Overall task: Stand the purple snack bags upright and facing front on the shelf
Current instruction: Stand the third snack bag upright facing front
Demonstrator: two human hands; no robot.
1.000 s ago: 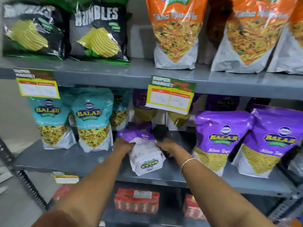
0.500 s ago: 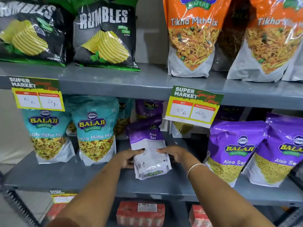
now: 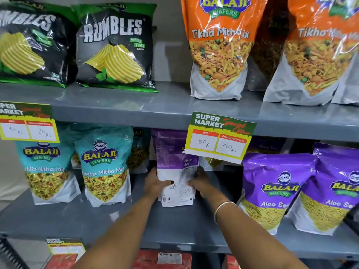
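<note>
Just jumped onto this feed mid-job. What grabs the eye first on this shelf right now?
Both hands, left hand and right hand, grip a purple Aloo Sev bag upright at the middle shelf's centre, its printed back facing out. Right of it stand two front-facing purple bags. A yellow price tag hangs from the shelf edge above, covering the held bag's upper right corner.

Two black chip bags (image 3: 114,51) and orange snack bags (image 3: 219,49) are placed on the upper shelf (image 3: 165,105). Teal bags (image 3: 104,166) are stood at the middle shelf's left end. A price tag (image 3: 218,137) is hung on the upper shelf's front edge.
</note>
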